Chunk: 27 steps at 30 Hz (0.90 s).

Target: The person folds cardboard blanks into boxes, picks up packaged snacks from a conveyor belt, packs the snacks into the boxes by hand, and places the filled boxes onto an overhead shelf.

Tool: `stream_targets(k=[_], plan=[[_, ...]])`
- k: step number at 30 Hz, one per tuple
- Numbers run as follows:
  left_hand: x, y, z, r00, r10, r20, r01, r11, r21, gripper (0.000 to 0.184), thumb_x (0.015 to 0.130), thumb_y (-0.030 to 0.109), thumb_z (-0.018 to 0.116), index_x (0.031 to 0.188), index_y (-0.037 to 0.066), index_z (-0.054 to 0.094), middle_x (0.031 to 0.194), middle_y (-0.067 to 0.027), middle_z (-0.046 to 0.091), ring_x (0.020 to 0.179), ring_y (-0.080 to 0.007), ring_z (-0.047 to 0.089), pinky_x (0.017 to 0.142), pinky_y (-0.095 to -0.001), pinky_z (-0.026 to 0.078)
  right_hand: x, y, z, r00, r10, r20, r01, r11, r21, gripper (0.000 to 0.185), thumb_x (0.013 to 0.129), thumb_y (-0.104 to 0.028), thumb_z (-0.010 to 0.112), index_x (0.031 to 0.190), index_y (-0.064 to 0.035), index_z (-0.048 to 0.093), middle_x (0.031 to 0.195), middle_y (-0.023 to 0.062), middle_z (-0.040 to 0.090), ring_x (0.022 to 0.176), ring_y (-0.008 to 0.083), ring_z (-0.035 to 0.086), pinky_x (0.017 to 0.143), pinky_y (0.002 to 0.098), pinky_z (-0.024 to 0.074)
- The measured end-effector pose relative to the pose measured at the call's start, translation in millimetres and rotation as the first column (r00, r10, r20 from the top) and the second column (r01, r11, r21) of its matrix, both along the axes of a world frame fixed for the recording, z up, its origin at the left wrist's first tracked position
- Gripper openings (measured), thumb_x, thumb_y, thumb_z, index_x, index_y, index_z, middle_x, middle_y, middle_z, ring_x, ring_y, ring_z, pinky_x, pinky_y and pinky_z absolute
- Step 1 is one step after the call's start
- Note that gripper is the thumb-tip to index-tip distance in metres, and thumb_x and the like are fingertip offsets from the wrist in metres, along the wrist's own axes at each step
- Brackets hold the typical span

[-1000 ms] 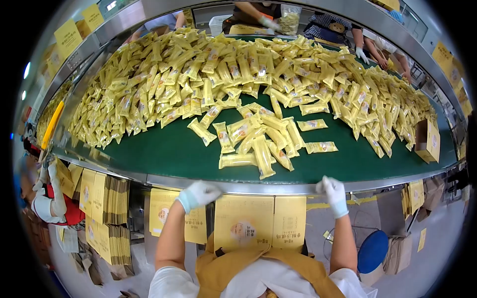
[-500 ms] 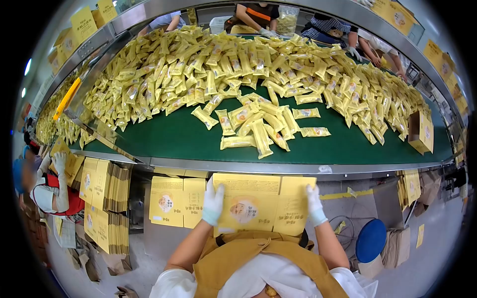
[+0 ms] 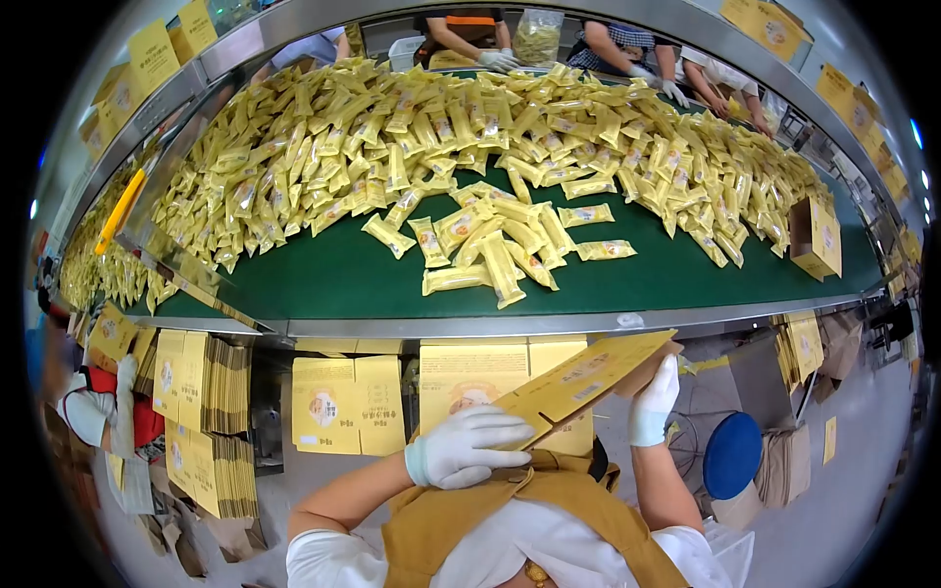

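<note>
A printed yellow carton (image 3: 588,380) slants across my front, its right end raised. The brown inner side shows at that end, so it seems partly unfolded. My right hand (image 3: 655,400), in a white glove, grips the raised end with its fingers mostly behind the board. My left hand (image 3: 470,446), also gloved, lies across the lower left end with fingers together; its thumb is hard to make out. Beneath the carton is a flat yellow carton sheet (image 3: 470,367), partly covered. Another flat carton (image 3: 345,404) rests to its left.
A green conveyor belt (image 3: 343,284) behind a metal edge bears a large heap of yellow wrapped packets (image 3: 431,127). An open carton (image 3: 816,240) stands at the belt's right. Stacked flat cartons (image 3: 211,382) are at left, a blue stool (image 3: 732,456) at right. Co-workers stand across the belt and at far left.
The flat carton between my hands has been lifted and tilted, uncovering another sheet beneath. My left hand has moved right and down across its end; my right hand has shifted slightly right.
</note>
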State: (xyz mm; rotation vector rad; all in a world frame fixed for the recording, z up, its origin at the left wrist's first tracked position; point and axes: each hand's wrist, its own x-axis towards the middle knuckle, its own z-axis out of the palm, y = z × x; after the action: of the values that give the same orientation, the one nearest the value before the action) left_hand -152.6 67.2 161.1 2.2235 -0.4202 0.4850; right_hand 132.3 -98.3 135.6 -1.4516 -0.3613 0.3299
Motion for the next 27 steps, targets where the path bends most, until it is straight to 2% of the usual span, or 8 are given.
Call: stream_targets(k=[5, 9, 12, 15, 18, 21, 24, 27], plan=[[0.4, -0.2, 8.0, 0.993, 0.021, 0.113, -0.045, 0.976, 0.214, 0.057, 0.077, 0.022, 0.062, 0.132, 0.007, 0.059, 0.145, -0.0222, 0.05, 0.126, -0.0403, 0.054, 0.107, -0.0535, 0.04, 4.3, -0.8, 15.4, 0.962, 0.198, -0.187, -0.208, 0.978, -0.035, 0.045, 0.087, 0.0, 0.054, 0.132, 0.0021, 0.05, 0.124, 0.0107, 0.06, 0.112, 0.0211, 0.06, 0.097, 0.0323, 0.0487], [8.7, 8.7, 28.9, 0.98, 0.003, 0.199, -0.059, 0.96, 0.273, 0.027, 0.078, 0.027, 0.064, 0.094, 0.006, 0.066, 0.108, -0.0204, 0.065, 0.109, -0.04, 0.061, 0.1, -0.0515, 0.045, 15.9, 5.4, 46.8, 0.905, 0.424, 0.019, -0.411, 0.887, -0.21, 0.038, 0.08, -0.004, 0.056, 0.117, -0.0002, 0.057, 0.107, 0.0122, 0.067, 0.102, 0.0273, 0.066, 0.09, 0.0391, 0.0526], [16.2, 20.8, 38.4, 0.987, 0.082, 0.14, -0.135, 0.891, 0.433, 0.028, 0.078, 0.031, 0.065, 0.062, 0.008, 0.061, 0.07, -0.0145, 0.064, 0.079, -0.0336, 0.065, 0.081, -0.0446, 0.051, 2.5, 8.9, 95.2, 0.436, 0.852, 0.289, -0.204, 0.406, -0.891, 0.02, 0.078, -0.012, 0.058, 0.097, -0.0046, 0.059, 0.093, 0.0177, 0.07, 0.088, 0.0376, 0.068, 0.081, 0.0452, 0.0552], [37.2, 31.5, 39.2, 0.959, 0.248, 0.138, -0.283, 0.833, 0.476, 0.044, 0.081, 0.036, 0.065, 0.044, 0.013, 0.056, 0.046, -0.0081, 0.053, 0.046, -0.0261, 0.051, 0.052, -0.0391, 0.039, -39.9, 30.6, 98.4, 0.194, 0.954, 0.23, -0.145, 0.26, -0.955, 0.021, 0.081, -0.027, 0.061, 0.083, -0.0059, 0.058, 0.078, 0.0194, 0.066, 0.074, 0.0407, 0.066, 0.068, 0.0491, 0.0541], [46.4, 28.7, 12.7, 0.872, 0.221, -0.436, 0.103, 0.79, 0.605, 0.028, 0.081, 0.029, 0.066, 0.059, 0.015, 0.058, 0.062, -0.0057, 0.061, 0.059, -0.0252, 0.058, 0.068, -0.0386, 0.047, -47.4, 57.2, 89.8, 0.062, 0.98, 0.189, -0.16, 0.196, -0.967, 0.046, 0.086, -0.05, 0.063, 0.085, -0.0042, 0.06, 0.082, 0.0178, 0.067, 0.077, 0.0389, 0.068, 0.069, 0.0469, 0.0548], [49.6, 34.6, 8.0, 0.945, 0.141, -0.295, 0.104, 0.725, 0.681, 0.021, 0.085, 0.035, 0.064, 0.081, 0.015, 0.069, 0.071, -0.0051, 0.065, 0.069, -0.025, 0.061, 0.088, -0.0388, 0.047, -39.0, 59.4, 97.1, -0.105, 0.994, 0.019, -0.301, -0.014, -0.953, 0.069, 0.078, -0.066, 0.067, 0.096, -0.0002, 0.064, 0.1, 0.0202, 0.063, 0.093, 0.0368, 0.064, 0.083, 0.0437, 0.0519], [51.0, 31.8, 46.2, 0.767, 0.325, 0.553, -0.64, 0.443, 0.628, 0.033, 0.084, 0.035, 0.068, 0.109, 0.015, 0.069, 0.08, -0.0056, 0.067, 0.078, -0.0255, 0.062, 0.097, -0.0392, 0.043, -5.2, 43.2, 96.1, -0.184, 0.973, 0.141, -0.623, -0.004, -0.782, 0.085, 0.073, -0.058, 0.078, 0.126, 0.0056, 0.06, 0.114, 0.0262, 0.06, 0.108, 0.0414, 0.058, 0.097, 0.0454, 0.0482], [43.9, 31.2, 44.0, 0.726, 0.658, 0.202, -0.626, 0.51, 0.59, 0.047, 0.082, 0.034, 0.072, 0.123, 0.012, 0.063, 0.088, -0.0064, 0.067, 0.083, -0.0271, 0.064, 0.085, -0.0397, 0.049, -0.6, 18.0, 91.8, 0.005, 0.997, 0.083, -0.734, 0.06, -0.676, 0.095, 0.069, -0.043, 0.088, 0.139, 0.0058, 0.046, 0.124, 0.0225, 0.053, 0.109, 0.0352, 0.059, 0.096, 0.0408, 0.0493]])
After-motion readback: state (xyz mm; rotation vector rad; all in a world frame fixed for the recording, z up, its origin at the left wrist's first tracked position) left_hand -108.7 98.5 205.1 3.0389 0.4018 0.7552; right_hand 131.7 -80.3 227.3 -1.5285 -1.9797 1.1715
